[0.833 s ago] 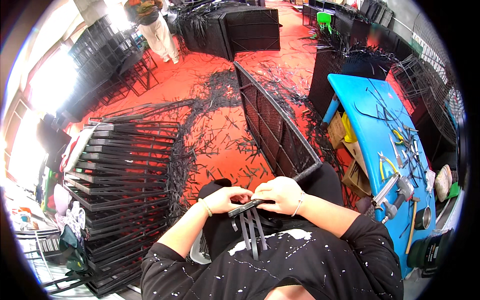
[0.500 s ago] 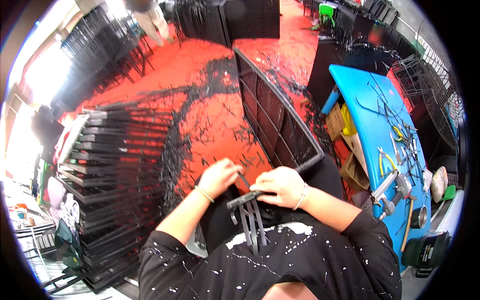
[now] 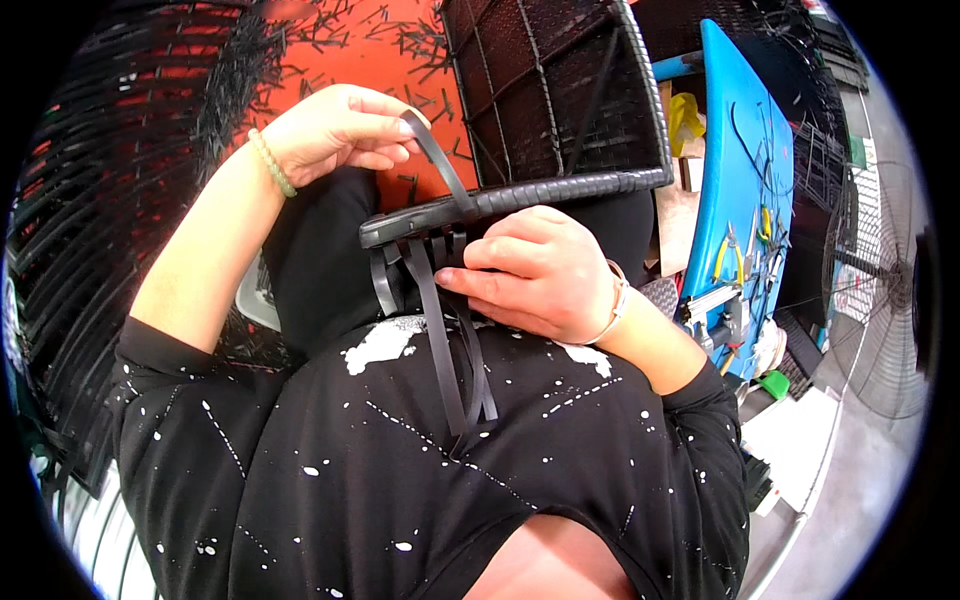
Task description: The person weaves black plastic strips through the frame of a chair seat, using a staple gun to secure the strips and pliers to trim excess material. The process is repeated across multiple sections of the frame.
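A black lattice frame (image 3: 575,95) leans across my lap, and its near edge is a bar wrapped in flat black strip (image 3: 590,184). My left hand (image 3: 340,135), beyond the bar's left end, pinches the tip of a black plastic strip (image 3: 445,170) between thumb and forefinger. That strip curves down to the bar. On the near side of the bar, my right hand (image 3: 545,272) is closed, its fingertips against the black strips (image 3: 438,335) that dangle over my shirt. The ends inside its grip are hidden.
Scraps of black strip litter the red floor (image 3: 340,60). Curved black stacked pieces (image 3: 110,230) crowd the left side. To the right, a blue table (image 3: 735,170) bears yellow-handled pliers (image 3: 730,255), and a standing fan (image 3: 890,270) is beyond it.
My left hand has moved away from the right one, lifting the strip's end above the bar. The view has tilted down, and the frame's near bar now lies more crosswise.
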A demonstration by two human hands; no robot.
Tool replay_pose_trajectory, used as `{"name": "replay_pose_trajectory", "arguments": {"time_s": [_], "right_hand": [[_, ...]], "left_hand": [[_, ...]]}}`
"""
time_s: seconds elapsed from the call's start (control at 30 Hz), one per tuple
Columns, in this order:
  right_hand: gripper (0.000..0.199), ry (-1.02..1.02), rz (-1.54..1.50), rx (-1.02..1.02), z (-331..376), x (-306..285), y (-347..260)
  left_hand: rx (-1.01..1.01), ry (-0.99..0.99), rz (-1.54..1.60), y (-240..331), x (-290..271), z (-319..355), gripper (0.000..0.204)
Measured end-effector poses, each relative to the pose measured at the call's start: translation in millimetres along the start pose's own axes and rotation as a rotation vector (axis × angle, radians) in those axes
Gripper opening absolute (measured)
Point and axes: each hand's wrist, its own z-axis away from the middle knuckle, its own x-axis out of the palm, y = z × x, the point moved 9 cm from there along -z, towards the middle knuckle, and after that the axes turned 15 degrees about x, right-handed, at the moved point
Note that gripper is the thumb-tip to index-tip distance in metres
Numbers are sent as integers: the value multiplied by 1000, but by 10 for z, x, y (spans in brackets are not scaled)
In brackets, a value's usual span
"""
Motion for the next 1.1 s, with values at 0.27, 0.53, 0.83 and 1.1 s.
{"name": "replay_pose_trajectory", "arguments": {"time_s": [0.27,0.53,0.83,1.1], "right_hand": [[21,-54,-12,-7,-99,83,17],[19,-35,-23,0,-103,94,30],[27,-48,-15,-28,-56,81,60],[30,-42,2,-73,-47,-41,43]], "left_hand": [[-107,-157,-41,-108,334,84,23],[-111,-244,-65,-167,460,71,22],[-42,-262,-133,-133,475,29,21],[33,-157,-140,-83,323,94,18]]}}
